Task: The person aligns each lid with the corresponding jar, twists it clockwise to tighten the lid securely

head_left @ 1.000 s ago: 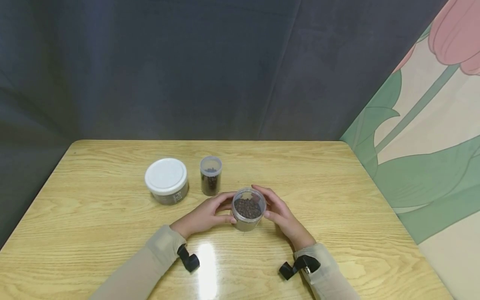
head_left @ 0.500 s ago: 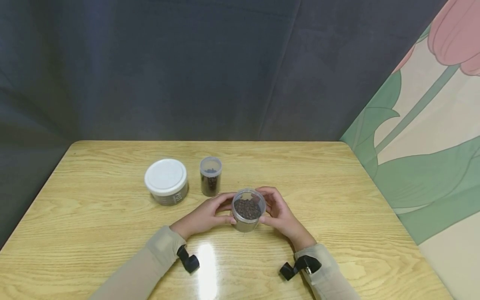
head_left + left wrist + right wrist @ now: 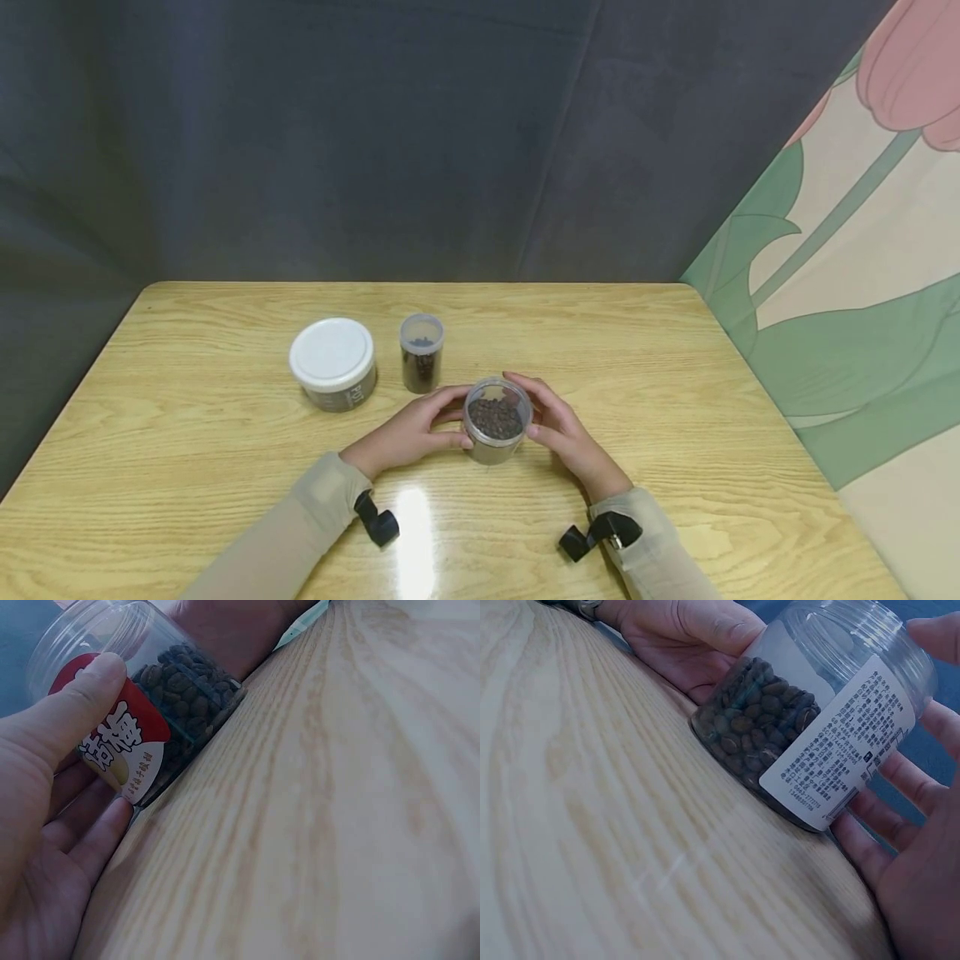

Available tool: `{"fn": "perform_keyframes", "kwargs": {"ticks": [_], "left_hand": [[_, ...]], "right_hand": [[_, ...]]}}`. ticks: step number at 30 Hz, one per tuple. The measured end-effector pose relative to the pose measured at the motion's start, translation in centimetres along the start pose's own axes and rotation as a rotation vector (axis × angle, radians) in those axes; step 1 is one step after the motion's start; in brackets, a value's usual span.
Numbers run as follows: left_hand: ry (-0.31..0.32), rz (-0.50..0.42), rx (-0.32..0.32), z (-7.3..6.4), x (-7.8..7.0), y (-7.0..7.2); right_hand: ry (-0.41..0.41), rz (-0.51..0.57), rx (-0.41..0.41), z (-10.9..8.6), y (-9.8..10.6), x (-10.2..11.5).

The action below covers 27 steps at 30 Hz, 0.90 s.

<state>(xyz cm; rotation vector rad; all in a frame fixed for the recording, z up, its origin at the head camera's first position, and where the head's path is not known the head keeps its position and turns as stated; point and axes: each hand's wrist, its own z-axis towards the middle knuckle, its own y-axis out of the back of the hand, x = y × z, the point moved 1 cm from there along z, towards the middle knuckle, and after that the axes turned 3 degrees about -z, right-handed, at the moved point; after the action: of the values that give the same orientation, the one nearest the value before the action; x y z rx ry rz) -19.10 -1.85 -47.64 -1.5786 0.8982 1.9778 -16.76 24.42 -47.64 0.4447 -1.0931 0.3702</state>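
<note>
A round clear plastic jar, part filled with dark brown beans, stands between the two hands. The left hand grips its left side. In the left wrist view, the left thumb lies across the red and white label, with fingers low behind the jar. My right hand holds the right side near the top, fingers at the far rim and thumb at the near right. A white printed label faces the right palm, close to the clear ribbed top.
A taller clear container of dark beans stands behind the left hand. Left of it is a grey tub with a white lid. The wooden table meets a dark curtain at the back.
Half a second ago the right fingers were drawn in and the thumb lay further left on the jar; now the fingers reach across the far rim again. The left hand holds still.
</note>
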Motion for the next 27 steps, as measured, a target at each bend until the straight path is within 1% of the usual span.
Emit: {"fn": "perform_keyframes", "kwargs": {"ticks": [8, 15, 22, 27], "left_hand": [[-0.004, -0.004, -0.003, -0.06, -0.02, -0.04], [-0.008, 0.003, -0.009, -0.05, -0.01, -0.04], [0.014, -0.001, -0.01, -0.03, -0.15, -0.05], [0.012, -0.006, -0.006, 0.05, -0.15, -0.05]], "right_hand": [[0.012, 0.044, -0.014, 0.01, -0.07, -0.1], [0.009, 0.038, -0.038, 0.04, -0.12, -0.18], [0.002, 0.039, -0.012, 0.08, -0.07, -0.07], [-0.015, 0.005, 0.002, 0.04, 0.05, 0.09]]}}
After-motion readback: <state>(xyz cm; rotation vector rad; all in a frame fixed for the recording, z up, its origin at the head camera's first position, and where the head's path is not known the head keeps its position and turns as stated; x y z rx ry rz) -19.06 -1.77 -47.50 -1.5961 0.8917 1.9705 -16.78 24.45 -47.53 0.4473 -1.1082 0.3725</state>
